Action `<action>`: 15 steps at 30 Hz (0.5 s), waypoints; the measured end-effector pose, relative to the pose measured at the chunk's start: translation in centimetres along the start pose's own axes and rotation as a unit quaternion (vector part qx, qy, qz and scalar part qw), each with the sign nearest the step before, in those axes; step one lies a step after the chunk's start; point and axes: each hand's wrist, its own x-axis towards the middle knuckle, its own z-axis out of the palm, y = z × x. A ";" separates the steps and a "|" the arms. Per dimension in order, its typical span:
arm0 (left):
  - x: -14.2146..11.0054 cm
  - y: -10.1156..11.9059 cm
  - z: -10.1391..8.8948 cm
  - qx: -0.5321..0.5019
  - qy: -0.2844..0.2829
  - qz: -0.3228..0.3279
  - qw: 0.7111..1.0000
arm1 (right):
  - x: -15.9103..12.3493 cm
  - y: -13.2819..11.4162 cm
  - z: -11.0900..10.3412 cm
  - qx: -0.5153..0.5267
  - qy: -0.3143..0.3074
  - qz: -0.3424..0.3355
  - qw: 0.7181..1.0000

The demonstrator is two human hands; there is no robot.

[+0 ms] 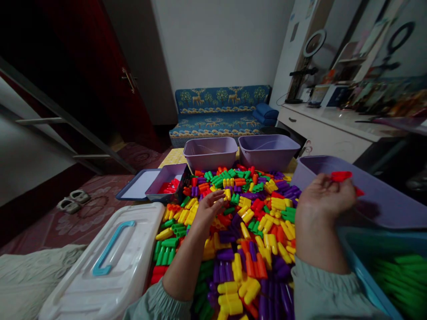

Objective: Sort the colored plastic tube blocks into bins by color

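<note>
Red piece (340, 176): bright, part-hidden, long axis roughly sideways | right hand (323, 198): grasps it near rightmost tub (393, 200) | left hand (210, 207): grip unclear

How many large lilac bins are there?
3: left bin and middle bin along the back, right bin partly behind the right hand. Others may be hidden.

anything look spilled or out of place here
Nothing looks clearly damaged. What stands out is the big heap of loose plastic pieces, yellow, green, purple, orange and red all jumbled outside the lilac bins, while the teal bin at right shows only green pieces. Whether it was spilled or tipped out deliberately, I can't tell.
</note>
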 end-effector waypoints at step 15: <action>1.4 -1.9 -1.2 0.234 0.064 0.188 0.952 | -5.4 2.8 -2.8 -0.435 -0.402 0.138 0.793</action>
